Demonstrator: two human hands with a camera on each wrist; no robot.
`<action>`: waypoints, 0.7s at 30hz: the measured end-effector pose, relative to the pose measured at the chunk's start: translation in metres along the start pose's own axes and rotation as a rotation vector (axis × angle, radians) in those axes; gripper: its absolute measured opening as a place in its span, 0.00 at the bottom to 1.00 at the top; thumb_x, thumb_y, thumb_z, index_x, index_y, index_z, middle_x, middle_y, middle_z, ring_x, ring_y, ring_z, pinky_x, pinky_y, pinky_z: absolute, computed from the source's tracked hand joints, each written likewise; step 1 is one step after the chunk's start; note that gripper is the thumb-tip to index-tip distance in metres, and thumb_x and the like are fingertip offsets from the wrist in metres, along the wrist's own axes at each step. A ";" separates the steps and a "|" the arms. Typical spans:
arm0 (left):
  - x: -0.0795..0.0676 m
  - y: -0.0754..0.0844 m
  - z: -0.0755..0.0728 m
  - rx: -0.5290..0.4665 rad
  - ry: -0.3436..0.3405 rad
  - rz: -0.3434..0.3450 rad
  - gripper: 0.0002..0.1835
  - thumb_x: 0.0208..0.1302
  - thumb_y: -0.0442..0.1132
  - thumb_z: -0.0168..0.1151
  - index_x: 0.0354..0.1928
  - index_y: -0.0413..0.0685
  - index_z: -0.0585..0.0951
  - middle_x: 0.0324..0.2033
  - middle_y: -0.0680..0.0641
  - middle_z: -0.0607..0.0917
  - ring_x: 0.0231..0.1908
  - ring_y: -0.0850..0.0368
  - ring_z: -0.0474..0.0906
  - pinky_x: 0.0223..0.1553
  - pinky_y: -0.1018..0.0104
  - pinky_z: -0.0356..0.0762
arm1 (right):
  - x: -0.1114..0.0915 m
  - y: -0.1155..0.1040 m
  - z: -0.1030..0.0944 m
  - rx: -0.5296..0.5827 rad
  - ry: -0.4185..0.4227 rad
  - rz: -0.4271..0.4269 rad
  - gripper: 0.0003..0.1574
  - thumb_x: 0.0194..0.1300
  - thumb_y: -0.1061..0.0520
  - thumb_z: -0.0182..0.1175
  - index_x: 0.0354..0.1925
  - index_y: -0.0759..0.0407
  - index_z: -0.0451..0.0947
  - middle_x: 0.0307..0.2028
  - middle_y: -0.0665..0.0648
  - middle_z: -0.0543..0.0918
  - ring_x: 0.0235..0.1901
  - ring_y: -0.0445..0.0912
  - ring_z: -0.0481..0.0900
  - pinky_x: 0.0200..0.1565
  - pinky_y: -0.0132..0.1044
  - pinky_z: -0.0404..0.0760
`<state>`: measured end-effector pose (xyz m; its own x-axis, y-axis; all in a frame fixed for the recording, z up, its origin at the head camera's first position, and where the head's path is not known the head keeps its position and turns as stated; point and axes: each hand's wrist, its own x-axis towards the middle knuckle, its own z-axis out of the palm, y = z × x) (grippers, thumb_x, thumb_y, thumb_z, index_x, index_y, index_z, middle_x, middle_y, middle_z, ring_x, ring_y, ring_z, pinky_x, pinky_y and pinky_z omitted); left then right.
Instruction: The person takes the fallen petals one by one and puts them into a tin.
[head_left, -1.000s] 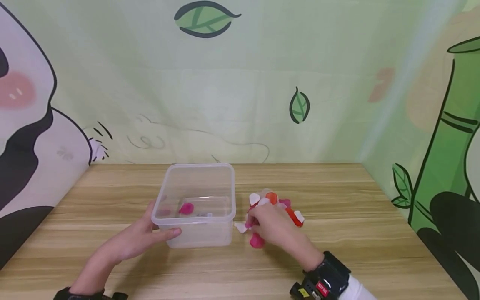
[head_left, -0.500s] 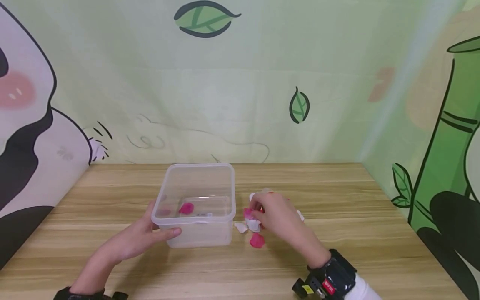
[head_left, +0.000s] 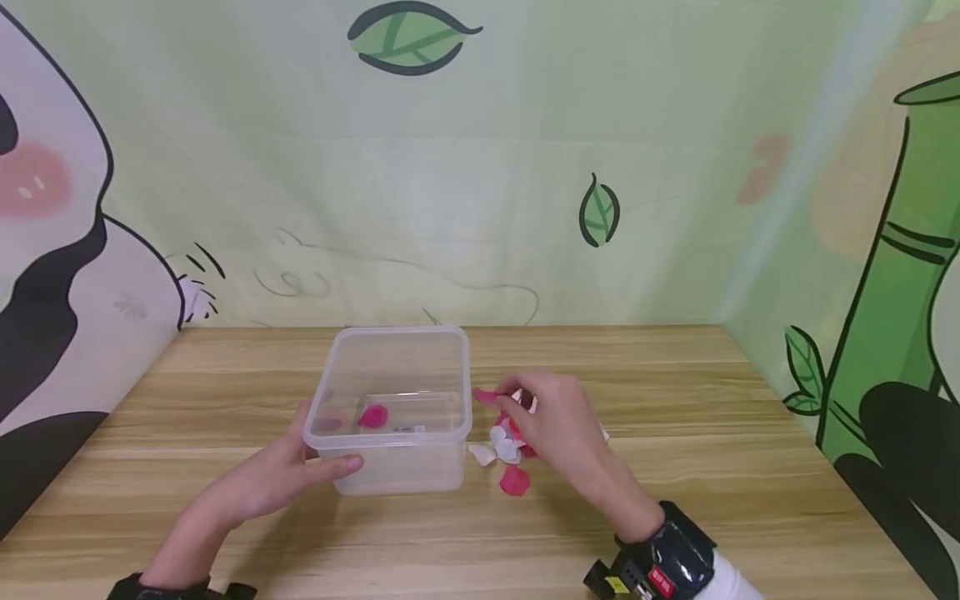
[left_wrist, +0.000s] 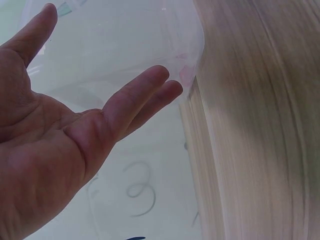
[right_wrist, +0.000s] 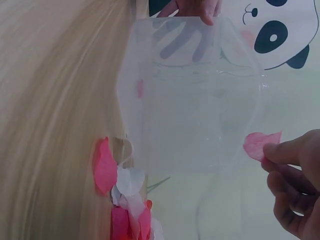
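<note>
1. Right of centre in the head view, the right hand (head_left: 553, 425) pinches a pink petal (head_left: 486, 397) between thumb and fingertips, above the table (head_left: 697, 458) and outside the box's rim; so thin a piece seems to need only a light pinch.
2. Left of centre, the left hand (head_left: 281, 477) clasps nothing: its straight fingers lie against the side of the clear box (head_left: 401, 471), thumb at the front, probably to steady it.
3. One magenta petal (head_left: 372, 417) lies inside the box.
4. The petal pile (head_left: 506, 443) sits just right of the box, perhaps for a short reach.
</note>
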<state>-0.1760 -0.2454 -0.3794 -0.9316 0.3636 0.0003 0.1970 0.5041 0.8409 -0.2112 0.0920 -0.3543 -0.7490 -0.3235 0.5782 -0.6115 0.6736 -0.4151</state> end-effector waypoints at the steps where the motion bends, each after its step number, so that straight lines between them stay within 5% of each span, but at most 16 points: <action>1: 0.000 0.000 0.000 0.001 0.000 -0.002 0.53 0.64 0.50 0.67 0.76 0.50 0.38 0.62 0.35 0.67 0.63 0.38 0.64 0.58 0.45 0.59 | 0.000 -0.001 0.000 0.002 0.019 -0.016 0.08 0.57 0.61 0.73 0.34 0.51 0.85 0.24 0.38 0.77 0.21 0.34 0.71 0.20 0.24 0.66; 12: 0.000 0.000 0.000 0.009 0.002 -0.009 0.53 0.64 0.51 0.67 0.76 0.50 0.39 0.62 0.35 0.67 0.64 0.36 0.63 0.58 0.43 0.58 | -0.002 -0.008 0.006 0.064 0.174 -0.251 0.13 0.50 0.66 0.77 0.34 0.55 0.86 0.30 0.45 0.83 0.27 0.38 0.77 0.28 0.22 0.72; 21: 0.000 0.000 0.000 -0.004 0.001 -0.009 0.53 0.64 0.50 0.67 0.76 0.51 0.39 0.62 0.35 0.67 0.64 0.36 0.63 0.58 0.44 0.58 | -0.004 -0.015 0.011 0.119 0.124 -0.344 0.12 0.52 0.65 0.75 0.37 0.56 0.86 0.35 0.45 0.84 0.36 0.40 0.79 0.39 0.22 0.72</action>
<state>-0.1759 -0.2450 -0.3791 -0.9337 0.3581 -0.0069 0.1874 0.5046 0.8428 -0.2022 0.0761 -0.3577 -0.4623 -0.4294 0.7758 -0.8528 0.4550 -0.2564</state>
